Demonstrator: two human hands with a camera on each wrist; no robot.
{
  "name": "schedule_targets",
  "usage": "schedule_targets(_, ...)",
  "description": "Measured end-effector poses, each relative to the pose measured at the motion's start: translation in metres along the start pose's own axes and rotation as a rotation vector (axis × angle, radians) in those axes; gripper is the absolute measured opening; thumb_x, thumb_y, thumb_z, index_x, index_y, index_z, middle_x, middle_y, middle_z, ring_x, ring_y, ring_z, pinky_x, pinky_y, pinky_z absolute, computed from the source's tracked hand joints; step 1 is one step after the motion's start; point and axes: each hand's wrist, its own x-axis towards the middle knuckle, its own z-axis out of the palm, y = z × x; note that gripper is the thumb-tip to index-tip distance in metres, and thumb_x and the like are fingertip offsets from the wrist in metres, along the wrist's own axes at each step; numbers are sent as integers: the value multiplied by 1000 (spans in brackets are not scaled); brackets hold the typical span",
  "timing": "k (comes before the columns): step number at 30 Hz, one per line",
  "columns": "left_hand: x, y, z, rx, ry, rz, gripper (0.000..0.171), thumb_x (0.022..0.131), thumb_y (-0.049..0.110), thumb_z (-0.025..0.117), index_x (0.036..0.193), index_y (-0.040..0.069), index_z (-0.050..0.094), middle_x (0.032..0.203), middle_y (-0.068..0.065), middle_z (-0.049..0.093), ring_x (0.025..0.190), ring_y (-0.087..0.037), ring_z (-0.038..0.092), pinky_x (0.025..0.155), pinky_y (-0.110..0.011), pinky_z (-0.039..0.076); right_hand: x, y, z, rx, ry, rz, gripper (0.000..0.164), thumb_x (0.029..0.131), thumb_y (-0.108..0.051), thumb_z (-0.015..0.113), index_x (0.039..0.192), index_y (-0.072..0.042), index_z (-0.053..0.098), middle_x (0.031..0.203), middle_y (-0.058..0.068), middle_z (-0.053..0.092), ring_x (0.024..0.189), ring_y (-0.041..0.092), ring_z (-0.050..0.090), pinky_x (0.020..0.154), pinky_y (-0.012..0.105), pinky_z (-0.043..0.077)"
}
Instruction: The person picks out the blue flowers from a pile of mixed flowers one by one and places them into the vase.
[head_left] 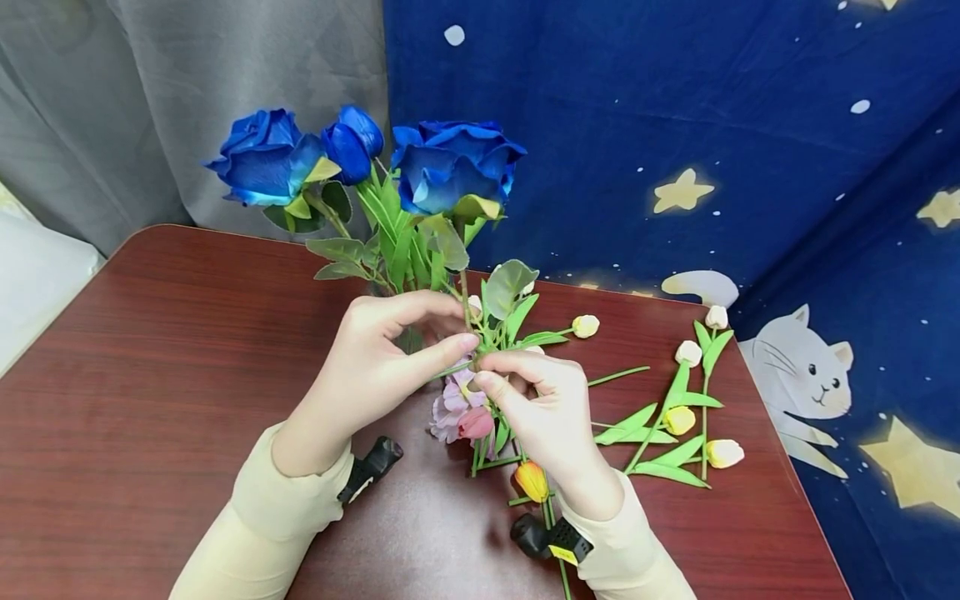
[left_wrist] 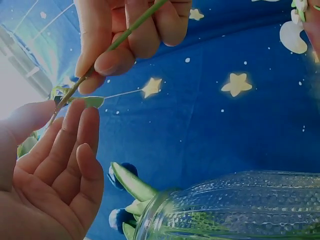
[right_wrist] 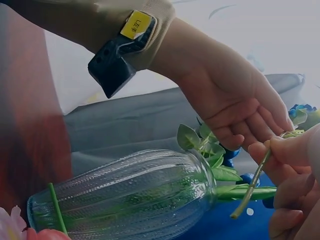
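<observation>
A large blue rose (head_left: 453, 171) stands upright over both hands in the head view. My left hand (head_left: 367, 354) pinches its stem (head_left: 466, 292) between thumb and fingertips. Just below, my right hand (head_left: 551, 408) pinches the same stem; its bare lower end (right_wrist: 242, 205) sticks out past the fingers in the right wrist view. Behind the left hand is a ribbed clear glass vase (right_wrist: 135, 192), mostly hidden in the head view. It holds another blue rose (head_left: 266, 158), a blue tulip (head_left: 352, 143) and green leaves (head_left: 393, 225).
Pale pink flowers (head_left: 450, 408) and a pink tulip (head_left: 476, 423) lie beyond the right hand. An orange tulip (head_left: 532, 481) lies by the right wrist. White tulips (head_left: 687, 353) and yellow tulips (head_left: 678, 420) lie on the table's right side. A curtain (head_left: 600, 167) hangs behind the table (head_left: 187, 375).
</observation>
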Motion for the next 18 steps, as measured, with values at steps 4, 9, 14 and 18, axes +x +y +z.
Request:
schedule_targets(4, 0, 0, 1, 14, -1, 12, 16, 74, -4, 77, 87, 1, 70, 73, 5, 67, 66, -9, 63, 62, -24, 51, -1, 1, 1, -22, -7, -5, 13, 74, 15, 71, 82, 5, 70, 57, 4, 55, 49, 12, 41, 40, 23, 33)
schedule_targets(9, 0, 0, 0, 32, 4, 53, 16, 74, -5, 77, 86, 2, 70, 72, 5, 68, 65, -7, 63, 60, -22, 49, -2, 2, 2, -8, -12, 7, 11, 75, 14, 71, 82, 5, 70, 56, 4, 55, 47, 12, 40, 39, 23, 32)
schedule_targets(14, 1, 0, 0, 60, 12, 87, 16, 73, -6, 78, 85, 2, 71, 72, 4, 68, 64, -6, 62, 56, -21, 47, -1, 3, 3, 1, -12, 26, 11, 75, 14, 71, 82, 5, 71, 56, 6, 56, 46, 12, 41, 39, 24, 33)
schedule_targets(18, 1, 1, -1, 82, 18, 89, 15, 73, -5, 78, 85, 3, 71, 73, 5, 68, 64, -5, 61, 53, -20, 45, -1, 4, 3, -2, -18, 49, 12, 75, 14, 71, 82, 5, 71, 57, 5, 55, 46, 13, 42, 41, 24, 34)
